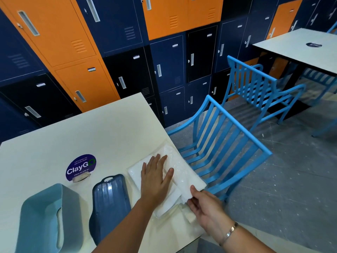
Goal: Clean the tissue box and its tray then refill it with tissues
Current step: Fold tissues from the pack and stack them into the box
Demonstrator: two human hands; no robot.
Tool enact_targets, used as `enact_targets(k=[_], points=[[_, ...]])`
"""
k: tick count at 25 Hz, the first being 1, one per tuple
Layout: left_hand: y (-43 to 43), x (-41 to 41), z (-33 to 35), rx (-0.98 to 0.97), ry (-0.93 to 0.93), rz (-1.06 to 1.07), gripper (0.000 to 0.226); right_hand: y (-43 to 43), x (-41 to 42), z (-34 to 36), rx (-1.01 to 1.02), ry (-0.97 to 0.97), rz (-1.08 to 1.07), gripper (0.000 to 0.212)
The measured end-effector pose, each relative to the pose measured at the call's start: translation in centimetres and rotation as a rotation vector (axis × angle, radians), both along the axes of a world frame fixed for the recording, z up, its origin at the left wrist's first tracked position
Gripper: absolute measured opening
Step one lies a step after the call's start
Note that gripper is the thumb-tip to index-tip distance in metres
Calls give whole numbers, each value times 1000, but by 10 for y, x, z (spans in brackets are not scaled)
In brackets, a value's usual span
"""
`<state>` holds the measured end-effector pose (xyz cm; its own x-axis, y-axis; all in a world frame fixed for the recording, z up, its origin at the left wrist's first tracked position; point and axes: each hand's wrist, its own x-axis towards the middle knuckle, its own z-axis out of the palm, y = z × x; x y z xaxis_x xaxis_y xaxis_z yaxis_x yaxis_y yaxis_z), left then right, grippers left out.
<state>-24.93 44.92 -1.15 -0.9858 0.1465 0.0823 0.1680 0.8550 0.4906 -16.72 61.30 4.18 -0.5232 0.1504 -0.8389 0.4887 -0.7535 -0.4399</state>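
Note:
A stack of white tissues [135, 172] in a clear plastic wrapper [184, 168] lies near the table's right edge. My left hand [155, 178] presses flat on top of the stack, fingers spread. My right hand [204, 203] pinches the near right corner of the wrapped tissues at the table edge. The light blue tissue box [45, 216] lies on its side at the front left, its slot facing right. Its dark blue ribbed tray [109, 196] rests between the box and the tissues.
A round purple "ClayGo" sticker [81, 167] marks the cream table [91, 130], with a small crumpled scrap [81, 178] on it. A blue slatted chair [218, 143] stands against the table's right edge. Lockers line the wall behind; another table [300, 46] stands at the far right.

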Motion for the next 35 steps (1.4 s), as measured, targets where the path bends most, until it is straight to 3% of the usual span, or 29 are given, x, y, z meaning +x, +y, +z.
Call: enact_targets(k=[5, 8, 10, 15, 21, 35], points=[[-3, 1, 11, 0, -88, -79, 92, -7, -15, 1, 75, -23, 18, 15], [-7, 3, 31, -281, -155, -190, 119, 0, -9, 5, 87, -24, 77, 18], [-4, 14, 41, -438, -93, -269, 130, 4, -6, 9, 111, -24, 104, 19], [19, 47, 37, -394, -35, -284, 100, 4, -3, 17, 226, -1, 120, 16], [29, 51, 20, -288, -28, -221, 81, 11, 1, 24, 321, -6, 144, 6], [29, 51, 6, -341, 11, -227, 91, 21, 14, 23, 193, -109, 162, 15]])
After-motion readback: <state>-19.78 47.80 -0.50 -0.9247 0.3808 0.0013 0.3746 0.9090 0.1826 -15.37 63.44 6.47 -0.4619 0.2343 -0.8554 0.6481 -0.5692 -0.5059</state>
